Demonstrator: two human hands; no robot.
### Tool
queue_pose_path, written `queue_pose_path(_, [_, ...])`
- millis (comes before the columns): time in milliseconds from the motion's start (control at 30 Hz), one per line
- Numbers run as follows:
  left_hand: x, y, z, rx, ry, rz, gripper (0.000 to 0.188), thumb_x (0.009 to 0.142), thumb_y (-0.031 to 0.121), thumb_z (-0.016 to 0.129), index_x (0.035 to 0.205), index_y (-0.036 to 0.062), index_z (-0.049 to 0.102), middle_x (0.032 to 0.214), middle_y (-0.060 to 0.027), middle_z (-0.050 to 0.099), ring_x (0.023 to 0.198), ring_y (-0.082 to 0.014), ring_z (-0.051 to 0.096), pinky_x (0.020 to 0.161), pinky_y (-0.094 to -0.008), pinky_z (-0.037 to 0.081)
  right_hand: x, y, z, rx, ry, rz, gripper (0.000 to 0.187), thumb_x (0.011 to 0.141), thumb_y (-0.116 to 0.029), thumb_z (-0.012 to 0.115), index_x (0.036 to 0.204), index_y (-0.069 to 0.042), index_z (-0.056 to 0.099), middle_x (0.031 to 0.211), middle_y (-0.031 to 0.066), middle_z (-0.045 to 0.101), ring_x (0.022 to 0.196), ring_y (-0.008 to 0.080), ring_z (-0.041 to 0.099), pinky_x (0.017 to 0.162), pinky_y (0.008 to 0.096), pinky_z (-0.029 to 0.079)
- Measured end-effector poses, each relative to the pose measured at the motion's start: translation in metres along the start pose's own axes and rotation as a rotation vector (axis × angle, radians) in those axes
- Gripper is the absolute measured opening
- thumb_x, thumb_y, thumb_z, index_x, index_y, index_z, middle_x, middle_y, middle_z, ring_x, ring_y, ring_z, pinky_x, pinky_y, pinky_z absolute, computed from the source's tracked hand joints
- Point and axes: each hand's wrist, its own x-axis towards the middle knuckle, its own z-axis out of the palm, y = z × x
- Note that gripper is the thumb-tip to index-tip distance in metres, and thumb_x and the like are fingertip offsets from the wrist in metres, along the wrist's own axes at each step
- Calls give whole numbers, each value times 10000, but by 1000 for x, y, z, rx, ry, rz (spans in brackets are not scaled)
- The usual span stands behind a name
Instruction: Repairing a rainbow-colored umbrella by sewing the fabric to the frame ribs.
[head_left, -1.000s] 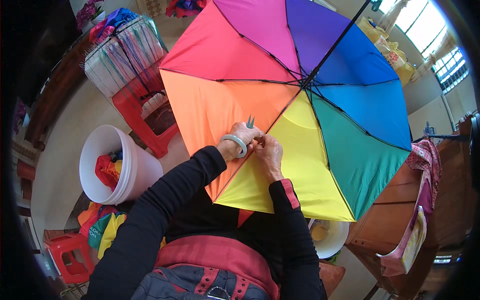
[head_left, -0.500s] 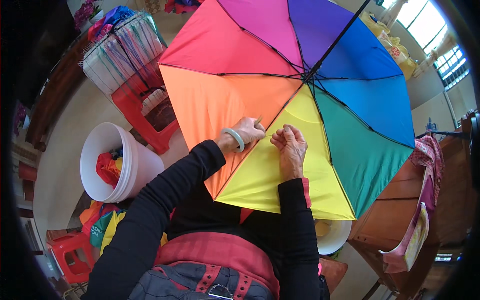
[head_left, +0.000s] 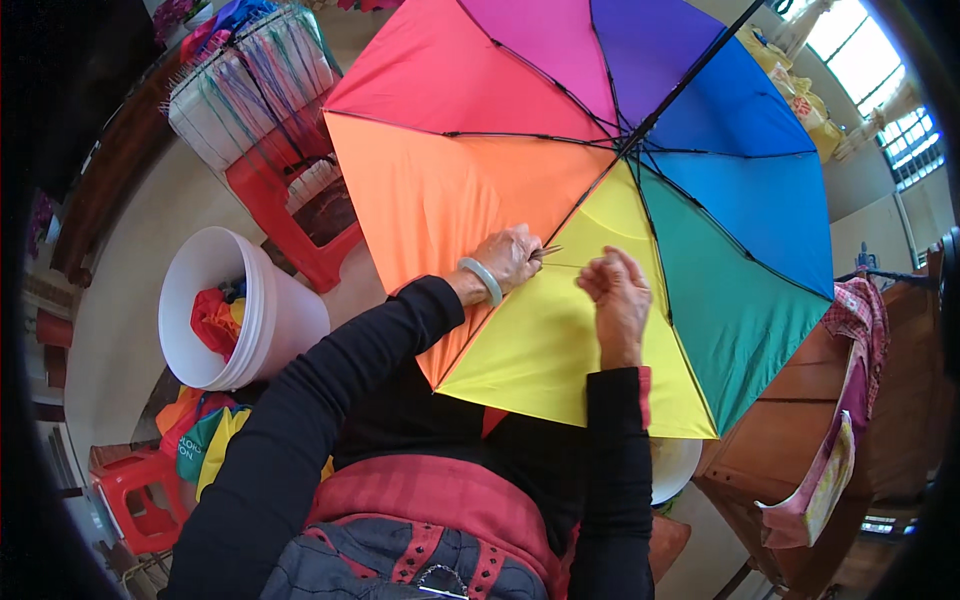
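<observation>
An open rainbow umbrella (head_left: pixel 560 370) lies across my lap with its inner side toward me, its black shaft (head_left: pixel 690 75) slanting to the upper right. My left hand (head_left: pixel 505 265), with a pale bangle at the wrist, is closed at the rib (head_left: pixel 588 196) between the orange and yellow panels. A thin, pointed, brass-coloured tool (head_left: pixel 546 252) juts from its fingers. To the right, my right hand (head_left: pixel 620 300) is held in a pinch above the yellow panel. A fine thread (head_left: pixel 568 265) runs between the hands; whether a needle is in the pinch is too small to see.
At the left stands a white bucket (head_left: pixel 300 320) with coloured cloth inside. Behind it a red stool (head_left: pixel 300 250) bears a pale block hung with coloured threads (head_left: pixel 250 95). A smaller red stool (head_left: pixel 135 500) is lower left. Wooden furniture (head_left: pixel 770 440) with hanging cloth (head_left: pixel 855 330) is right.
My right hand has moved right, away from my left hand, drawing the thread out. The pointed tool in my left hand now points right. The umbrella has shifted slightly right in view.
</observation>
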Motion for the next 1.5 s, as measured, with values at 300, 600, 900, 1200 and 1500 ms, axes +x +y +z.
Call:
queue_pose_path(300, [5,9,-48,28,-286,-220,173,716,164,575,756,-3,560,802,-197,587,777,-349,572,673,-416,446,1,-29,-9,-797,-62,129,103,845,-107,544,891,-24,586,719,91,605,595,170,597,503,293,498])
queue_pose_path(600, [-4,10,-57,207,-377,-136,250,743,218,608,842,-12,589,858,-217,609,835,-374,586,718,-444,468,19,34,15,-1510,-382,-576,127,759,-142,548,828,-42,583,688,135,611,576,261,587,524,365,458])
queue_pose_path(900, [-10,17,-43,333,-349,-75,166,743,150,558,785,-1,614,776,-200,610,781,-341,608,668,-433,486,22,47,21,-1358,-308,-343,129,724,-151,540,695,-30,574,645,167,581,611,323,583,560,398,456])
queue_pose_path(1200, [-9,20,-27,365,-251,44,218,796,174,503,742,17,644,745,-208,615,739,-350,623,639,-432,498,19,49,31,-1437,-277,-401,115,720,-192,562,726,-77,565,703,156,592,706,357,570,613,445,443])
queue_pose_path(1500, [1,23,-34,223,-498,-35,201,724,171,574,782,-16,620,744,-204,615,750,-345,610,646,-412,476,6,-13,-2,-1249,-253,-606,122,805,-115,483,793,-22,560,666,147,577,577,284,566,536,378,448])
